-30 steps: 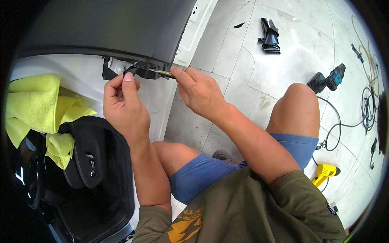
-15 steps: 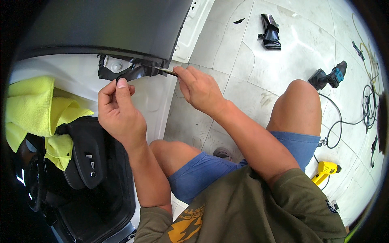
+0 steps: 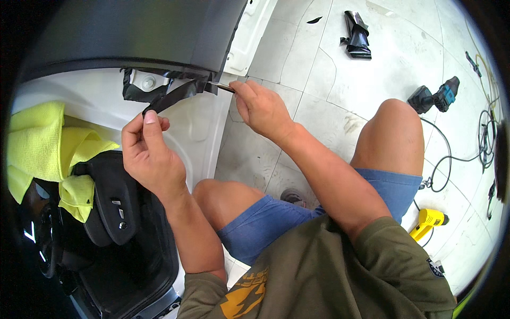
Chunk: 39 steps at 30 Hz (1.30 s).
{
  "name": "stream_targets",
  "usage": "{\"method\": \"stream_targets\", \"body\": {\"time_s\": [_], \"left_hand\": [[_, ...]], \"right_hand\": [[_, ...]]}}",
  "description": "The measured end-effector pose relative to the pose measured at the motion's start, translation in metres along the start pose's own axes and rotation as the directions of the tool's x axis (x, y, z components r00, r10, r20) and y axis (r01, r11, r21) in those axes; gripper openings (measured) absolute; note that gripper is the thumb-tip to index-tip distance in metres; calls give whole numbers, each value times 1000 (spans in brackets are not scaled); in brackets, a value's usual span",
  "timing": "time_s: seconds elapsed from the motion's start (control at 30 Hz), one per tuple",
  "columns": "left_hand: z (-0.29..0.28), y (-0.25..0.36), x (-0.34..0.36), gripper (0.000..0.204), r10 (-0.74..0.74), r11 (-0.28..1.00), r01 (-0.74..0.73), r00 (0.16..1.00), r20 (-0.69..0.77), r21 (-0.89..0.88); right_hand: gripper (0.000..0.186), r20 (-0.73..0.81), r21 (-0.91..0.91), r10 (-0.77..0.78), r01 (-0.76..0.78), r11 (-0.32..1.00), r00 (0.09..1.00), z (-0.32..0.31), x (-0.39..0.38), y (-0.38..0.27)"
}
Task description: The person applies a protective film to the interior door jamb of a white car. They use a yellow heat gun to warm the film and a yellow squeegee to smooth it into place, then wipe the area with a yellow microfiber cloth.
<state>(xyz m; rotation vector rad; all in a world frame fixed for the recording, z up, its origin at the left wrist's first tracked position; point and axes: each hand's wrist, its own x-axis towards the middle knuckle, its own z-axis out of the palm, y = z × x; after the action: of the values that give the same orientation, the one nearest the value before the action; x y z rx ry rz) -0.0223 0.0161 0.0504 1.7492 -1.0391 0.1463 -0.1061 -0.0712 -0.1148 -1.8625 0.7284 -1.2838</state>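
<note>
My left hand [image 3: 154,151] is closed, thumb and fingers pinching the end of a loose black strip of film [image 3: 178,97]. The strip stretches from the fingertips up to the corner of a dark car panel [image 3: 133,37]. My right hand [image 3: 263,111] grips a slim craft knife [image 3: 226,87] at that corner, its pale blade against the film by the panel's edge. Other black film hangs in a loop around a bolt [image 3: 148,82] on the white car body [image 3: 95,90] under the panel edge.
A yellow cloth [image 3: 37,138] drapes over black interior trim [image 3: 114,207] on the left. On the tiled floor lie crumpled black film [image 3: 357,37], a small black scrap [image 3: 314,20], a cordless power tool [image 3: 445,94], a yellow heat gun [image 3: 426,223] and cables [image 3: 449,159].
My left hand has drawn slightly down and left, and the film strip now stands out longer and straighter from the panel corner. The knife stays close to that corner.
</note>
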Motion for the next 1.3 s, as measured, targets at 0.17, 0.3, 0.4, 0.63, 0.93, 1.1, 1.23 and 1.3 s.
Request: {"method": "stream_targets", "body": {"time_s": [0.17, 0.3, 0.4, 0.63, 0.93, 1.1, 1.23, 1.3], "left_hand": [[-1, -3, -3, 10, -11, 1000, 11, 1000, 5, -27], [-4, 0, -4, 9, -30, 999, 31, 999, -17, 13], [-3, 0, -13, 9, -25, 999, 25, 1000, 1, 27], [9, 5, -38, 13, 256, 959, -273, 948, 191, 71], [25, 6, -54, 24, 250, 966, -240, 962, 111, -95], [25, 4, -56, 23, 226, 967, -208, 966, 126, -145], [29, 1, -55, 22, 199, 959, -175, 976, 92, -223], [27, -1, -53, 21, 188, 955, -161, 978, 86, -251]], "right_hand": [[19, 16, -11, 22, -22, 1000, 1000, 0, -3, 6], [19, 40, 15, 58, -59, 998, 997, 3, -2, 5], [20, 71, 18, 96, -97, 995, 993, 7, -3, 7], [27, 60, 22, 63, -64, 998, 996, 10, -2, 5], [24, 21, 56, 175, -176, 983, 984, 20, -11, 3], [20, 70, -85, 210, -204, 975, 975, 10, -12, -11], [18, 75, -108, 333, -324, 940, 940, 9, -9, -23], [21, 149, -26, 333, -333, 943, 931, 1, -6, -26]]}}
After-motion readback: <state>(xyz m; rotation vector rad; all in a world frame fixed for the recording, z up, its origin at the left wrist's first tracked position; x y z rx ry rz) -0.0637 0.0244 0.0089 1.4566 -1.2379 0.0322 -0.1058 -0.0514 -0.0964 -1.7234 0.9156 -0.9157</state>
